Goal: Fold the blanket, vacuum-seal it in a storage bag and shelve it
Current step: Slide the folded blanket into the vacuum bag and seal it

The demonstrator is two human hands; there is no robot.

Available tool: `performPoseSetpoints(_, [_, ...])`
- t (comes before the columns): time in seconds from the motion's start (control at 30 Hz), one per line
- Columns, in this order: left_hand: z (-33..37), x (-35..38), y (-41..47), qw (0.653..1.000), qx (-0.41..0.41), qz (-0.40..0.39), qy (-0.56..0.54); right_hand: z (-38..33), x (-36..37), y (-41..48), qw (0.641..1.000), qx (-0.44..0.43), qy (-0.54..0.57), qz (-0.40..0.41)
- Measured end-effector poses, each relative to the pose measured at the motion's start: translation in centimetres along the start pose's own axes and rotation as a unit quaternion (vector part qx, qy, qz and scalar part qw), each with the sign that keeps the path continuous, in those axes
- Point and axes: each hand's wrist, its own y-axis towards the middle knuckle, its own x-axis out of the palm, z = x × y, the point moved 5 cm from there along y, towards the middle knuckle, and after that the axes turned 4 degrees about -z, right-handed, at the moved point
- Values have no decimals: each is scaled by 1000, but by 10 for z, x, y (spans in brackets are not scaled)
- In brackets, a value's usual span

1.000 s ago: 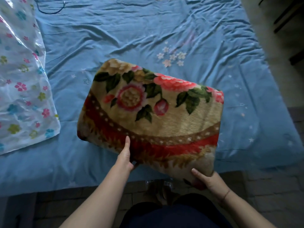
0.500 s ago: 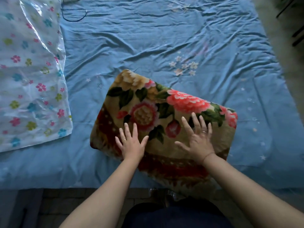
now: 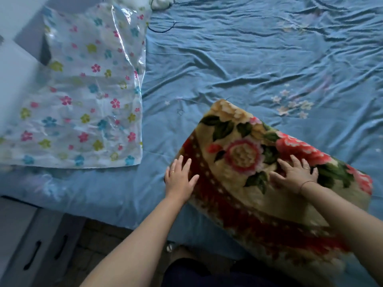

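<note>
While the folded floral blanket point(image 3: 269, 183) lies on the blue bedsheet point(image 3: 248, 69), right of the flower-printed storage bag point(image 3: 83, 100), left hand point(image 3: 179, 179) and right hand point(image 3: 296, 175) press it, fingers straight.

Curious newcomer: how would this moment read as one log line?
blanket: folded, on bed; left hand: flat on its left edge; right hand: flat on top; storage bag: apart

free: bedsheet point(image 3: 161, 125) between storage bag point(image 3: 83, 90) and blanket point(image 3: 259, 183) | obstacle: cable point(image 3: 163, 29) beyond
</note>
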Motion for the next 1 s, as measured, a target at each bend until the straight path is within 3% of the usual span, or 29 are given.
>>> performPoseSetpoints(0.1, [-84, -27, 18, 998, -53, 40, 6, -44, -14, -20, 975, 9, 176, 136])
performPoseSetpoints(0.17, [-145, -42, 29, 995, -86, 50, 8, -111, -19, -44, 934, -73, 257, 239])
performPoseSetpoints(0.23, [-203, -53, 40, 992, -113, 49, 11, -202, -10, -67, 896, -174, 305, 272])
performPoseSetpoints(0.33, [-283, -65, 61, 991, -133, 16, 11, -346, 35, -55, 864, -192, 457, 91])
performPoseSetpoints(0.43, [-351, -70, 80, 990, -132, -33, 32, -452, 95, -18, 804, -72, 580, -108])
performPoseSetpoints(0.53, [-403, -73, 103, 989, -116, -60, 64, -501, 139, 8, 720, 72, 658, -208])
performPoseSetpoints(0.63, [-443, -74, 121, 988, -108, -89, 68, -518, 163, 12, 673, 174, 683, -223])
performPoseSetpoints(0.73, [-472, -77, 133, 988, -109, -92, 67, -525, 172, 18, 649, 240, 702, -169])
performPoseSetpoints(0.83, [-486, -77, 137, 988, -100, -96, 67, -538, 171, 26, 622, 247, 726, -157])
performPoseSetpoints(1.0, [-479, -80, 145, 989, -51, -99, 98, -529, 134, 47, 653, 207, 720, -111])
